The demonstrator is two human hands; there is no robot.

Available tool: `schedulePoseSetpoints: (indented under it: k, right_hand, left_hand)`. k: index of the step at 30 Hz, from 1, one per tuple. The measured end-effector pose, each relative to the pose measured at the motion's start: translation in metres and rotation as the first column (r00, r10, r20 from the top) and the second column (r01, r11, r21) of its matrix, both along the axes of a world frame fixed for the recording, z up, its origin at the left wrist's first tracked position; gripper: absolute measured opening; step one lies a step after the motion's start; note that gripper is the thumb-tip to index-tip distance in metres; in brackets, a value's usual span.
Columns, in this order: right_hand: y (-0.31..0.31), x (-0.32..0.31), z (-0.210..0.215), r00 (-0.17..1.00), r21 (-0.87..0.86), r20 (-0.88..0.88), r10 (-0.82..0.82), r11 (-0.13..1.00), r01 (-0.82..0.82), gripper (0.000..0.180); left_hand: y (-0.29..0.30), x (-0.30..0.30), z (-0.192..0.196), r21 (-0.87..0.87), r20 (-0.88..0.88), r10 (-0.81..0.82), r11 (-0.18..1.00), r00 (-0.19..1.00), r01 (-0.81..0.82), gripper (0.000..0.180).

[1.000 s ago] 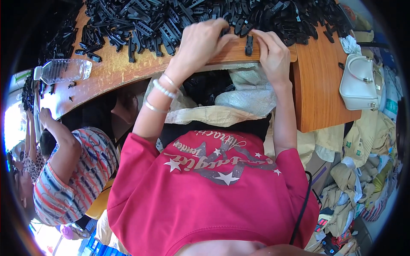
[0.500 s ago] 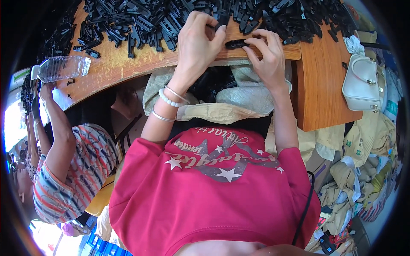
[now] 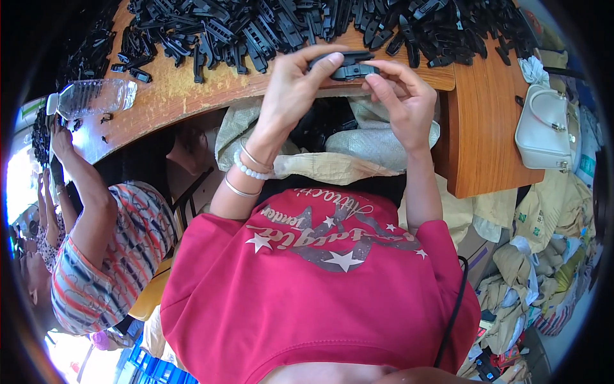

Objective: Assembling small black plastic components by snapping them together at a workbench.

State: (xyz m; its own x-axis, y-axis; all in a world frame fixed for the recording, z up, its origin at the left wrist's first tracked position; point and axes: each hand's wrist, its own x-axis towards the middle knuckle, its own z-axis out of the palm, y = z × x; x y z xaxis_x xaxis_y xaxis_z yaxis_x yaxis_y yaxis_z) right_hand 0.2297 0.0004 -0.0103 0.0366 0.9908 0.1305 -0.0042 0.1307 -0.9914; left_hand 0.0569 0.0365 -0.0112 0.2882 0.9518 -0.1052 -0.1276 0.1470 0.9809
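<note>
My left hand [image 3: 295,83] pinches a long black plastic piece [image 3: 356,56] between thumb and fingers, just over the table's near edge. Right below it, a shorter black plastic piece [image 3: 353,72] is gripped at its right end by my right hand [image 3: 409,96]. The two pieces lie side by side and seem to touch; whether they are joined I cannot tell. Beyond my hands spreads a heap of black plastic parts [image 3: 256,35], long slotted ones to the left and smaller pointed ones [image 3: 409,41] to the right.
Under the table edge at my lap is a pale woven sack [image 3: 368,146] with black pieces inside. A clear plastic bottle [image 3: 96,99] lies on the wooden table [image 3: 173,96] at left, near a co-worker in a striped top [image 3: 115,256]. A white handbag [image 3: 543,128] sits at right.
My left hand has come back from the heap with the long piece, toward me. My right hand has raised and turned the shorter piece, and the two pieces now meet.
</note>
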Motion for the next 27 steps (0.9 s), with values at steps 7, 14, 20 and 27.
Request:
schedulePoseSetpoints:
  k: [7, 14, 20, 27]
  right_hand:
    - [-0.006, -0.007, -0.010, 0.985, -0.002, -0.144, -0.091, 0.996, 0.092, 0.020]
    - [0.004, 0.000, -0.006, 0.976, 0.097, -0.216, -0.018, 0.995, 0.040, 0.044]
    - [0.000, 0.007, -0.009, 1.000, 0.065, -0.012, -0.027, 0.997, 0.028, 0.037]
    - [0.007, 0.037, -0.018, 0.973, 0.110, 0.228, -0.038, 0.994, 0.013, 0.016]
  left_hand:
    - [-0.011, 0.003, 0.001, 0.415, -0.331, 0.013, 0.900, 0.943, 0.133, 0.038]
    - [-0.012, 0.001, 0.002, 0.499, -0.307, 0.048, 0.859, 0.951, 0.117, 0.034]
    - [-0.015, 0.000, 0.001, 0.383, -0.401, 0.032, 0.914, 0.916, 0.135, 0.034]
    - [-0.010, -0.013, 0.009, 0.353, -0.575, -0.140, 0.846, 0.806, 0.399, 0.034]
